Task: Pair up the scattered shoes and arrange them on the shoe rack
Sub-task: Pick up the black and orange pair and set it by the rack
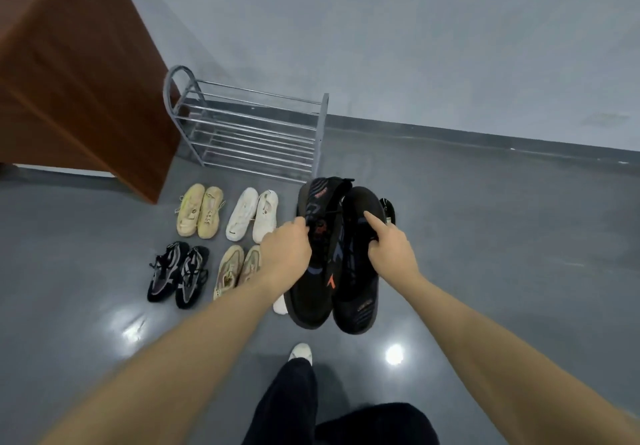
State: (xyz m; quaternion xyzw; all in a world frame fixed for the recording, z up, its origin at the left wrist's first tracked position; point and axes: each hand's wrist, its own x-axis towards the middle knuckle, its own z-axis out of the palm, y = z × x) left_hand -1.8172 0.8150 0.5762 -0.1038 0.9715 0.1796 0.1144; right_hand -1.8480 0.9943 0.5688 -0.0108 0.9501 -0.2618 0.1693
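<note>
I hold two black sneakers side by side above the floor. My left hand (287,249) grips the left black sneaker (311,292), which has orange marks. My right hand (389,245) grips the right black sneaker (356,292), index finger stretched along it. The metal shoe rack (249,129) stands bare against the wall beyond them. On the floor to the left lie pairs: yellow-beige shoes (199,210), white shoes (252,214), black-and-grey sneakers (178,275) and tan sneakers (230,269), partly behind my left arm.
A brown wooden cabinet (79,74) stands left of the rack. Another dark shoe (388,209) peeks out behind the held pair, and something white (280,304) shows beneath it. My own leg and white shoe (301,353) are at the bottom. Grey floor extends to the right.
</note>
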